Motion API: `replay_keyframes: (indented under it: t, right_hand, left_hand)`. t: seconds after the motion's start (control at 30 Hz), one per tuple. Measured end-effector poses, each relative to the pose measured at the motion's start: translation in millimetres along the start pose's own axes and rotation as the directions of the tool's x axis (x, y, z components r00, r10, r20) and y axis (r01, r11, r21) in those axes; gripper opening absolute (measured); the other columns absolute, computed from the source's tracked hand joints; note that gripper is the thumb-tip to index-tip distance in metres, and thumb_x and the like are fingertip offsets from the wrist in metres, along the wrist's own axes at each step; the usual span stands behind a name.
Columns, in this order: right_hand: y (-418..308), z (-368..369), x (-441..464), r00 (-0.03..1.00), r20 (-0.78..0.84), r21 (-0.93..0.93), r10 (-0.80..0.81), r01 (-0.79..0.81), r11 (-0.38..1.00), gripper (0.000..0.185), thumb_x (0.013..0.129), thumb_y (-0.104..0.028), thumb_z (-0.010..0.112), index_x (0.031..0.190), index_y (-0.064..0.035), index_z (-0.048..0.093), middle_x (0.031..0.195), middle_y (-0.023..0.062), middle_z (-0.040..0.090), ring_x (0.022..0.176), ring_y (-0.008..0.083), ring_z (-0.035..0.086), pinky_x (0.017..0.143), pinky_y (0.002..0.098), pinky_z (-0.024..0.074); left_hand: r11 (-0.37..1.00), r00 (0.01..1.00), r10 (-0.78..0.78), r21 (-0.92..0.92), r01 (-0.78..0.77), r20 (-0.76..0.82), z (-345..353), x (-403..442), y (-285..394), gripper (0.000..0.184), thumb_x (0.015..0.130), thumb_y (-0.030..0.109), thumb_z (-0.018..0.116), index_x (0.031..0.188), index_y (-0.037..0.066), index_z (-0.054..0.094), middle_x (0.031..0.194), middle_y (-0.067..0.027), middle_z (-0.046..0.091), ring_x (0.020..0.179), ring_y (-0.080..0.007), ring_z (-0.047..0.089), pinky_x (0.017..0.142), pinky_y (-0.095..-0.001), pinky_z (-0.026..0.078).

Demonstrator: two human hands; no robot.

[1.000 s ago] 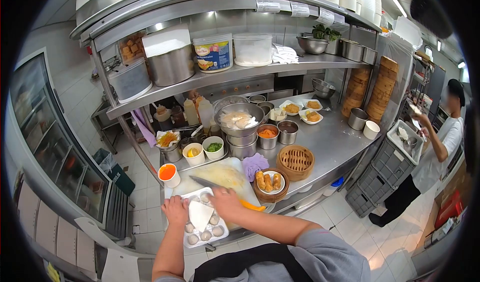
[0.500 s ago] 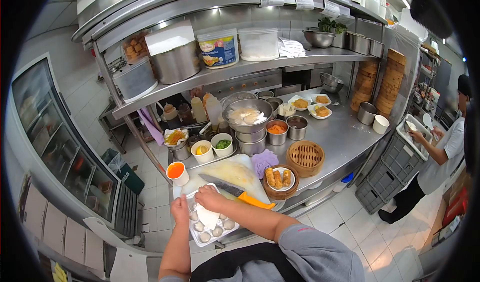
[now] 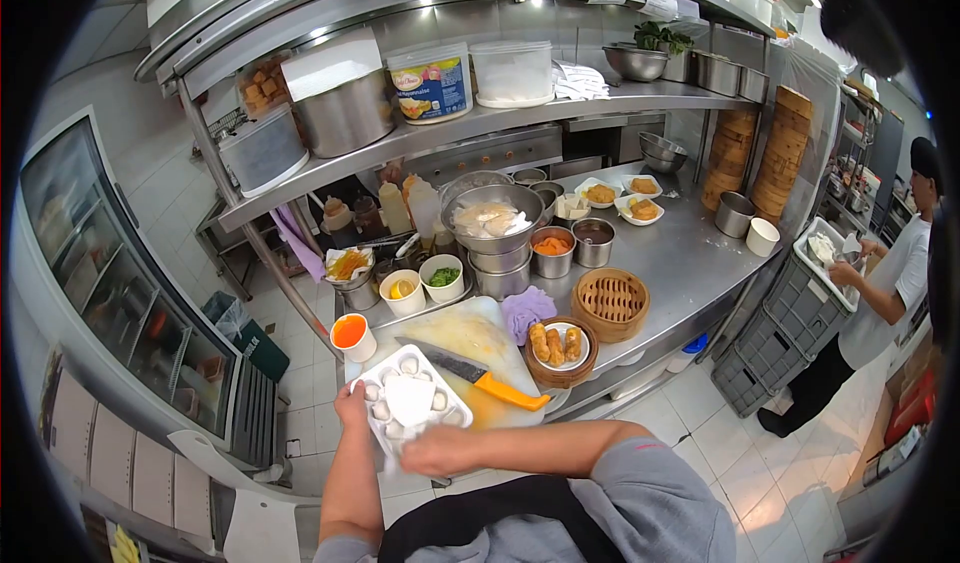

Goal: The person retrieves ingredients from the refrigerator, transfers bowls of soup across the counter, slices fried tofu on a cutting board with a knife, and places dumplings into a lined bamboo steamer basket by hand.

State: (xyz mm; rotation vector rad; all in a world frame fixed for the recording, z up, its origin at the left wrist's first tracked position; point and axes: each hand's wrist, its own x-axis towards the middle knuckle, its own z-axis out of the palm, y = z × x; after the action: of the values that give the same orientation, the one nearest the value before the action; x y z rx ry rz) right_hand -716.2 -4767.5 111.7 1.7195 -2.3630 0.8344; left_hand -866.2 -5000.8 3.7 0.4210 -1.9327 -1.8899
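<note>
My left hand (image 3: pixel 352 405) grips the left edge of a white tray (image 3: pixel 455 395), its fingers closed on the rim. Small round pale pieces (image 3: pixel 393 430) sit in the tray, with a white sheet of paper (image 3: pixel 410 400) lying over the middle ones. My right hand (image 3: pixel 440 451), blurred by motion, is at the tray's near edge with its fingers curled; a faint see-through blur shows beside it. Behind the tray, a knife (image 3: pixel 510 393) with an orange handle lies on a stained white cutting board (image 3: pixel 462 333).
An orange-filled cup (image 3: pixel 350 333) stands left of the board. To the right are a purple cloth (image 3: pixel 528 309), fried rolls (image 3: pixel 556 345) on a plate in a bamboo steamer, and a steamer lid (image 3: pixel 610 305). Sauce bottles (image 3: pixel 395 208) stand behind. A person (image 3: pixel 890 283) works at stacked grey crates (image 3: pixel 775 343).
My right hand has moved from the top of the tray to its near edge. The tray has shifted up and left, showing more of the paper and the round pieces.
</note>
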Motion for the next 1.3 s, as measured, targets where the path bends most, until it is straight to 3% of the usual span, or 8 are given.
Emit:
replay_keyframes:
  t: [0.2, 0.4, 0.57, 0.63, 0.67, 0.73, 1.07, 1.3]
  right_hand:
    - [-4.0, 18.0, -79.1, 0.959, 0.274, 0.211, 0.069, -0.13, 0.969, 0.022, 0.089, -0.028, 0.05, 0.082, -0.0074, 0.054, 0.077, 0.0129, 0.058, 0.074, 0.0327, 0.059, 0.062, 0.043, 0.0468]
    - [8.8, 48.3, -90.1, 0.942, 0.306, 0.066, 0.135, -0.162, 0.985, 0.012, 0.079, -0.021, 0.056, 0.082, -0.0094, 0.059, 0.08, 0.0123, 0.062, 0.073, 0.0351, 0.061, 0.062, 0.0462, 0.0482]
    - [-9.5, 34.2, -80.2, 0.928, 0.346, 0.029, 0.142, -0.161, 0.986, 0.02, 0.082, -0.027, 0.053, 0.078, -0.0102, 0.062, 0.076, 0.0115, 0.063, 0.071, 0.0324, 0.062, 0.056, 0.0457, 0.0475]
    - [-14.1, 29.5, -85.3, 0.943, 0.299, 0.099, 0.149, -0.186, 0.977, 0.018, 0.082, -0.025, 0.053, 0.08, -0.0099, 0.063, 0.08, 0.0111, 0.063, 0.075, 0.033, 0.061, 0.063, 0.045, 0.048]
    - [-16.0, 17.4, -79.5, 0.926, 0.338, 0.066, 0.165, -0.199, 0.978, 0.018, 0.083, -0.022, 0.051, 0.084, -0.0095, 0.065, 0.086, 0.0122, 0.063, 0.079, 0.0343, 0.061, 0.068, 0.0459, 0.0483]
    - [5.5, 28.9, -81.6, 0.976, 0.152, -0.147, 0.157, -0.134, 0.98, 0.008, 0.079, -0.017, 0.06, 0.076, -0.0101, 0.063, 0.075, 0.0087, 0.061, 0.072, 0.0317, 0.06, 0.061, 0.0429, 0.0478]
    - [120.8, 15.7, -22.0, 0.92, -0.267, -0.567, 0.288, -0.391, 0.724, 0.037, 0.085, -0.017, 0.054, 0.121, -0.0093, 0.051, 0.116, 0.0164, 0.056, 0.105, 0.0306, 0.055, 0.089, 0.0381, 0.045]
    - [109.8, -58.8, -24.8, 0.802, -0.311, -0.281, 0.51, -0.59, 0.757, 0.033, 0.081, -0.012, 0.058, 0.113, -0.0057, 0.061, 0.117, 0.0169, 0.057, 0.108, 0.0336, 0.054, 0.093, 0.0389, 0.0421]
  left_hand:
    - [0.971, 0.998, 0.055, 0.234, -0.055, 0.003, -2.6, -17.5, 30.1, 0.035, 0.083, 0.021, 0.065, 0.105, -0.006, 0.061, 0.094, -0.0162, 0.066, 0.081, -0.0207, 0.063, 0.072, -0.0309, 0.049]
    - [0.449, 0.946, 0.069, 0.837, -0.313, 0.317, -35.7, -73.3, 3.9, 0.042, 0.09, 0.032, 0.046, 0.105, -0.005, 0.058, 0.098, -0.0238, 0.062, 0.092, -0.0428, 0.058, 0.081, -0.0466, 0.046]
    - [-0.012, 0.824, 0.184, 0.839, -0.544, 0.536, -29.3, -72.8, 17.0, 0.023, 0.072, 0.01, 0.061, 0.093, 0.002, 0.062, 0.092, -0.0181, 0.062, 0.091, -0.0324, 0.058, 0.079, -0.04, 0.048]
    - [0.311, 0.884, 0.246, 0.831, -0.461, 0.398, -26.3, -77.6, 31.5, 0.022, 0.082, 0.016, 0.051, 0.09, -0.002, 0.059, 0.092, -0.023, 0.06, 0.087, -0.0369, 0.058, 0.078, -0.0439, 0.046]
    - [0.755, 0.977, 0.187, 0.62, -0.212, 0.107, -20.7, -90.3, 56.7, 0.033, 0.088, 0.023, 0.043, 0.095, -0.006, 0.056, 0.096, -0.0262, 0.06, 0.09, -0.0388, 0.057, 0.079, -0.044, 0.044]
    - [0.936, 0.996, 0.074, 0.341, -0.083, 0.039, -16.3, -105.4, 92.5, 0.039, 0.091, 0.028, 0.04, 0.099, -0.007, 0.055, 0.099, -0.0263, 0.06, 0.092, -0.0379, 0.057, 0.079, -0.0421, 0.044]
    - [0.882, 0.973, 0.066, 0.442, -0.161, 0.222, -8.1, -118.1, 105.3, 0.035, 0.092, 0.029, 0.041, 0.101, -0.001, 0.056, 0.092, -0.0225, 0.062, 0.085, -0.0362, 0.06, 0.078, -0.0421, 0.045]
    - [0.701, 0.988, -0.038, 0.709, -0.078, 0.147, -14.1, -86.8, 58.0, 0.039, 0.091, 0.031, 0.042, 0.105, -0.002, 0.055, 0.102, -0.0252, 0.058, 0.097, -0.0418, 0.054, 0.087, -0.044, 0.042]
